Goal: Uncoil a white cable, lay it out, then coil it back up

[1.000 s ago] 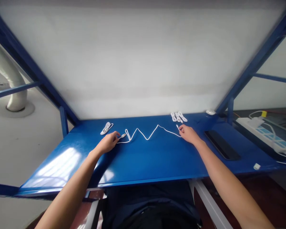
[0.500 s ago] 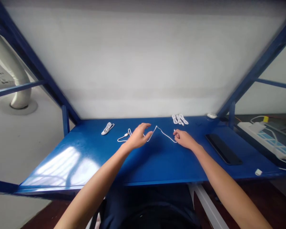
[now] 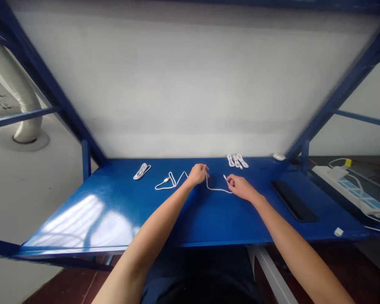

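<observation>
A white USB cable [image 3: 218, 190] lies unwound in bends across the blue table [image 3: 209, 223]. My left hand [image 3: 197, 174] is closed on the cable's middle stretch, its fingertips partly hidden behind the hand. Between thumb and fingers, my right hand [image 3: 240, 186] pinches the cable near one end, and a small white plug [image 3: 225, 177] sticks out past the fingertips. To the left of my left hand, the cable's USB plug [image 3: 167, 180] rests on the table beside a loose loop.
One coiled white cable [image 3: 142, 171] lies at the back left, several bundled cables [image 3: 237, 161] at the back right. Further right are a white mouse-like object [image 3: 279, 156], a long black flat object [image 3: 293, 200], a small white block [image 3: 338, 232] and a power strip [image 3: 351, 190].
My left hand has moved right and closed on the cable where it was open before. My right hand still pinches the end, whose plug now shows more. The view has shifted slightly.
</observation>
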The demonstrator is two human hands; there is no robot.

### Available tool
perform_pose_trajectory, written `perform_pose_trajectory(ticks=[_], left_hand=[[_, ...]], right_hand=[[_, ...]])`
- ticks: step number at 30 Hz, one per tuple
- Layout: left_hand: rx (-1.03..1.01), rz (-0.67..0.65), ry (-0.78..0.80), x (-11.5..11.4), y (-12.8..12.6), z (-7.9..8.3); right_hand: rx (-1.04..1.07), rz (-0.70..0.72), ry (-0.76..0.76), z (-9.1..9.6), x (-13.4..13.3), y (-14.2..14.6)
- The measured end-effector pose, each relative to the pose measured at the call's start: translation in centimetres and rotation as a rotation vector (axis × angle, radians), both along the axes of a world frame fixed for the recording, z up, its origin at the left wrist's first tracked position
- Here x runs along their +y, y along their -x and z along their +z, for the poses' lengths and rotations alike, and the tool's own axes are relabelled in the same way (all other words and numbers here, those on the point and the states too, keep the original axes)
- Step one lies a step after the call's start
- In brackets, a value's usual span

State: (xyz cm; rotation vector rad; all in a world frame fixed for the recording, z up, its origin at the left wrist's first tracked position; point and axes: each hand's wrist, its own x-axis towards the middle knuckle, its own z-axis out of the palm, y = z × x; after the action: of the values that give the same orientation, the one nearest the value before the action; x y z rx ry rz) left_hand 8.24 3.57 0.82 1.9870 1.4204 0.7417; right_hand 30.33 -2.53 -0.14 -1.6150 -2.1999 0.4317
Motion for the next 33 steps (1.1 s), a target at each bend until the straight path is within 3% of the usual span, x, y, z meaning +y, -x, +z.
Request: perform_pose_trajectory(ticks=[6,10,16,24,29,33], left_hand=[[0.255,0.019,-0.142,-2.2,-2.0,-0.8],[0.496,-0.138,-0.344,-4.0,-1.9,-1.0],[0.528,-0.272,-0.370,-5.3,0.5,-1.2],[0.543,-0.334,-0.487,-6.7,1.2,-0.4],[0.492,-0.466,-0.497,-6.8,0.9,-0.2],[0.472,-0.472,-0.436,-6.2,1.0,-0.8]], right_hand=[[0.030,0.019,-0.038,-0.6,0.2,0.3],[0.033,0.071,-0.066,-0.3,0.1,0.6],[-0.049,0.179,-0.070,0.6,-0.2,0.8],[-0.049,0.025,-0.025,0.4,-0.1,0.5],[-0.031,0.151,0.026,1.3,0.0,-0.3],[-0.156,0.239,0.045,2.1,0.4,-1.7]])
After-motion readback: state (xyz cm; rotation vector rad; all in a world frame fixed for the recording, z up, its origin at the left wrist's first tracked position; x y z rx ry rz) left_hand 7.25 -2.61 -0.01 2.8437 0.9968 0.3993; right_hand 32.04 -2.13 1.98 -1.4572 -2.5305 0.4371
